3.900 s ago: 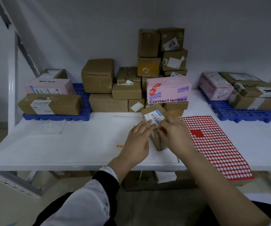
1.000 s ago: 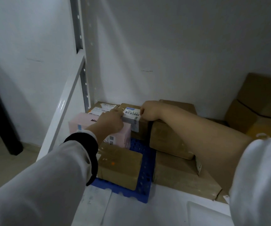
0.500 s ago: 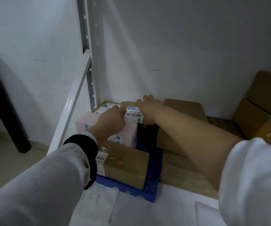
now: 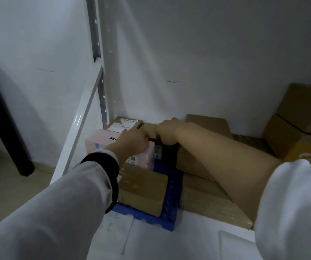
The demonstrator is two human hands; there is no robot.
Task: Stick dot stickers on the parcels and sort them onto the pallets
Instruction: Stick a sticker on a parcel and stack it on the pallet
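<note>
White wall [image 4: 207,53], blue pallet [image 4: 169,218] — left hand [image 4: 134,141], right hand [image 4: 165,132] gripping small parcel [image 4: 149,126]

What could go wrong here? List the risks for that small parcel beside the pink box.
1. The small parcel sits between the pink box and a brown carton; it may jam or end up tilted.
2. The left hand and right hand grip it in that narrow gap, so fingers could get pinched.

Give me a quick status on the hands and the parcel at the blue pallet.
Left hand and right hand grip the small parcel. Parcel low at back of the blue pallet, between pink box and big brown box. Tight fit.
</note>
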